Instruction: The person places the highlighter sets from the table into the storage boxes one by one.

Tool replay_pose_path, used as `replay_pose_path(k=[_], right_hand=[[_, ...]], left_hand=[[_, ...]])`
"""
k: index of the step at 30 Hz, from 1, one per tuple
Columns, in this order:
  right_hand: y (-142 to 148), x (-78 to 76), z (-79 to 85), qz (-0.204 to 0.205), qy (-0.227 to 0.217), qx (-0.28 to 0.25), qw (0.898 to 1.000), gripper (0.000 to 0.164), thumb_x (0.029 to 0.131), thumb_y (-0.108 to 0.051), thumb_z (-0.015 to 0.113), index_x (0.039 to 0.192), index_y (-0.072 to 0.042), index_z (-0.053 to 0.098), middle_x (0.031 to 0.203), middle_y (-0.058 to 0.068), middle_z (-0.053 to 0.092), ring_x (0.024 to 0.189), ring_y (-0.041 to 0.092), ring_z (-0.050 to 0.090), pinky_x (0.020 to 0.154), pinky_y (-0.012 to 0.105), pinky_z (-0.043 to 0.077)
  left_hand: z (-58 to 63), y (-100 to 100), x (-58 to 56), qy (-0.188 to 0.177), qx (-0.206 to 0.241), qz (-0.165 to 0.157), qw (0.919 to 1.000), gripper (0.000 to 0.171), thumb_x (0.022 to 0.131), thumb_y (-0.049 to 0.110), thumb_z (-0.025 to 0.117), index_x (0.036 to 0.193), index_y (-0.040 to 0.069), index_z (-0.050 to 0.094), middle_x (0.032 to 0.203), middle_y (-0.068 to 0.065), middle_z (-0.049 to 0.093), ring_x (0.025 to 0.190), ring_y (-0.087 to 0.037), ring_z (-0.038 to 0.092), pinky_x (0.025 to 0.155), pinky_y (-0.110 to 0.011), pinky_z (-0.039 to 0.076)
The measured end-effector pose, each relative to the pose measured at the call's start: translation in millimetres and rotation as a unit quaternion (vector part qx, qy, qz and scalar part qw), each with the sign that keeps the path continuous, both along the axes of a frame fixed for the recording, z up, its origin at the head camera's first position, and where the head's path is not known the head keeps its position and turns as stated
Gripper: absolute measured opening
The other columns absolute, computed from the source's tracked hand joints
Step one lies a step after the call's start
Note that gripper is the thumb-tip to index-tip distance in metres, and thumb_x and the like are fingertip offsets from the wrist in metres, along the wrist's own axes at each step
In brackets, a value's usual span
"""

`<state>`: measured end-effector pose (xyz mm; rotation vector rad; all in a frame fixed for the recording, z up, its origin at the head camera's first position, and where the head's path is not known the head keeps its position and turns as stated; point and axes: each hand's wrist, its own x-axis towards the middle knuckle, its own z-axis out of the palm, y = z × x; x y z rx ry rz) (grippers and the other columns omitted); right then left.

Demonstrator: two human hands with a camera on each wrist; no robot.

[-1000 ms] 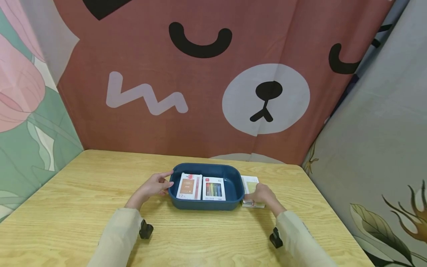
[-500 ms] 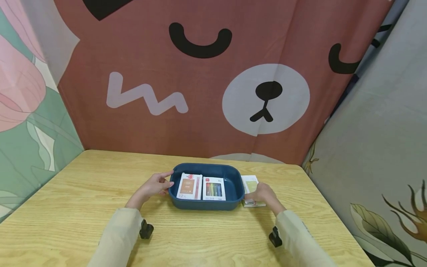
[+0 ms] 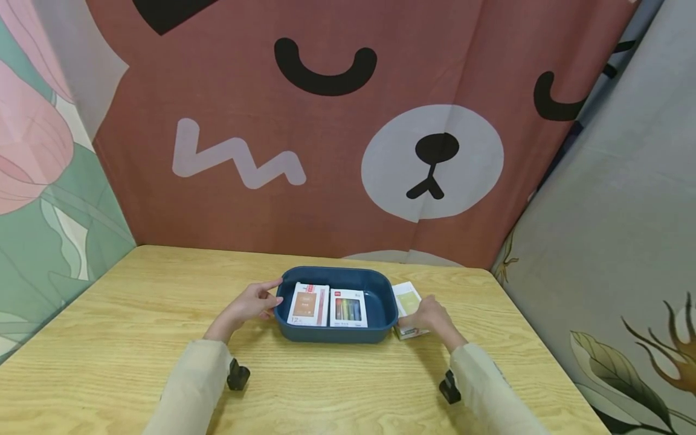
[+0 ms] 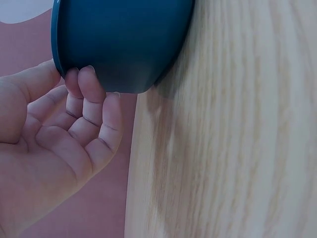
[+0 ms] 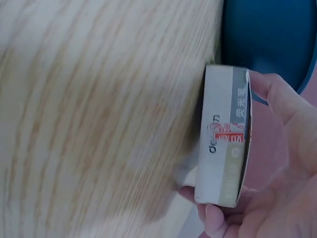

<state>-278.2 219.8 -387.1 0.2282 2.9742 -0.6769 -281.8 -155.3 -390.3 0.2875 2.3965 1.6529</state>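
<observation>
A dark blue plastic bin (image 3: 337, 335) sits on the wooden table with two white boxes lying in it. One is the box with an orange-brown panel (image 3: 306, 304); beside it is the box with a row of coloured sticks pictured on it (image 3: 348, 308). My left hand (image 3: 252, 304) pinches the bin's left rim, with its fingertips (image 4: 90, 82) against the outer wall. Just outside the bin's right end, my right hand (image 3: 426, 317) grips a white highlighter box (image 5: 220, 134) between thumb and fingers. That box lies slightly turned beside the bin wall.
The wooden table (image 3: 326, 393) runs back to a brown bear-print curtain (image 3: 326, 211). Patterned cloths hang on both sides, the grey one (image 3: 625, 241) at the right. A black wrist mount (image 3: 237, 374) shows below the left sleeve.
The highlighter box has turned a little under my right hand, its far end swinging left and away. My left hand and the bin have stayed in place.
</observation>
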Motion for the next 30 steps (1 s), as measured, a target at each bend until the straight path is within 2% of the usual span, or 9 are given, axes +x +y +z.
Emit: replay_pose_path(k=[3,8,14,16,17,20,23,26,30], right_hand=[[0.1,1.6,0.3,-0.004,-0.002,0.002,1.000,0.075,0.058,-0.037,0.080,0.099,0.007,0.037,0.077,0.014,0.048,0.069,0.026,0.048,0.058,0.035,0.040],[6.1,3.0,2.6,0.007,0.019,-0.007,1.000,0.067,0.062,-0.033,0.080,0.096,0.006,0.038,0.077,0.013,0.047,0.069,0.026,0.046,0.059,0.035,0.039],[20.2,3.8,7.4,0.047,0.015,-0.079,0.996,0.060,0.075,-0.021,0.072,0.114,0.012,0.042,0.109,0.029,0.048,0.097,0.039,0.048,0.078,0.046,0.040],[25.7,4.7,8.9,0.058,0.003,-0.108,0.992,0.059,0.079,-0.020,0.068,0.121,0.012,0.040,0.117,0.031,0.043,0.099,0.040,0.047,0.076,0.047,0.041],[28.6,4.6,9.0,0.062,-0.005,-0.125,0.990,0.058,0.081,-0.019,0.065,0.123,0.011,0.039,0.109,0.030,0.048,0.090,0.037,0.050,0.071,0.044,0.043],[35.9,4.6,9.2,0.056,-0.033,-0.197,0.978,0.055,0.086,-0.016,0.059,0.130,0.008,0.035,0.079,0.016,0.052,0.063,0.021,0.046,0.054,0.033,0.038],[41.6,4.0,9.3,0.055,-0.054,-0.267,0.960,0.055,0.088,-0.011,0.055,0.134,0.007,0.030,0.056,0.001,0.037,0.050,0.014,0.032,0.047,0.028,0.028],[45.7,5.5,10.5,0.061,-0.062,-0.316,0.945,0.057,0.087,-0.008,0.055,0.134,0.010,0.028,0.053,-0.002,0.039,0.048,0.010,0.036,0.047,0.026,0.037],[51.8,6.0,9.8,0.063,-0.078,-0.367,0.925,0.063,0.083,-0.004,0.058,0.133,0.013,0.024,0.058,0.002,0.056,0.047,0.010,0.050,0.051,0.029,0.048]], left_hand=[[-0.1,0.2,1.0,0.001,-0.001,0.001,1.0000,0.053,0.091,0.010,0.052,0.137,-0.001,0.030,0.080,-0.010,0.054,0.069,-0.020,0.057,0.063,-0.038,0.046],[-1.3,-0.5,1.4,-0.002,-0.002,0.001,1.0000,0.053,0.091,0.011,0.052,0.138,-0.001,0.030,0.080,-0.010,0.054,0.067,-0.018,0.057,0.063,-0.039,0.046],[-2.9,-1.3,0.5,-0.004,0.003,-0.003,1.0000,0.054,0.091,0.012,0.052,0.138,-0.001,0.029,0.080,-0.010,0.054,0.068,-0.019,0.057,0.062,-0.038,0.046],[-3.2,-1.3,0.1,-0.003,0.006,-0.005,1.0000,0.053,0.091,0.011,0.052,0.138,-0.001,0.029,0.080,-0.010,0.055,0.068,-0.020,0.058,0.062,-0.037,0.046],[-3.2,-1.3,0.0,-0.002,0.006,-0.005,1.0000,0.053,0.091,0.011,0.052,0.138,-0.001,0.030,0.080,-0.010,0.055,0.068,-0.020,0.058,0.062,-0.037,0.046],[-3.7,-1.4,-0.5,-0.001,0.006,-0.007,1.0000,0.053,0.091,0.012,0.051,0.138,-0.001,0.030,0.081,-0.011,0.055,0.068,-0.019,0.058,0.062,-0.038,0.046],[-3.8,-1.7,-1.0,0.001,0.005,-0.007,1.0000,0.053,0.091,0.013,0.052,0.138,-0.001,0.030,0.082,-0.012,0.055,0.068,-0.019,0.058,0.063,-0.038,0.046],[-3.4,-2.0,-1.4,0.000,0.006,-0.005,1.0000,0.053,0.091,0.013,0.052,0.138,0.000,0.030,0.082,-0.012,0.055,0.069,-0.020,0.057,0.063,-0.037,0.046],[-2.7,-2.0,-0.9,0.000,0.005,-0.002,1.0000,0.054,0.091,0.014,0.052,0.138,0.000,0.030,0.081,-0.010,0.054,0.070,-0.022,0.056,0.063,-0.037,0.046]])
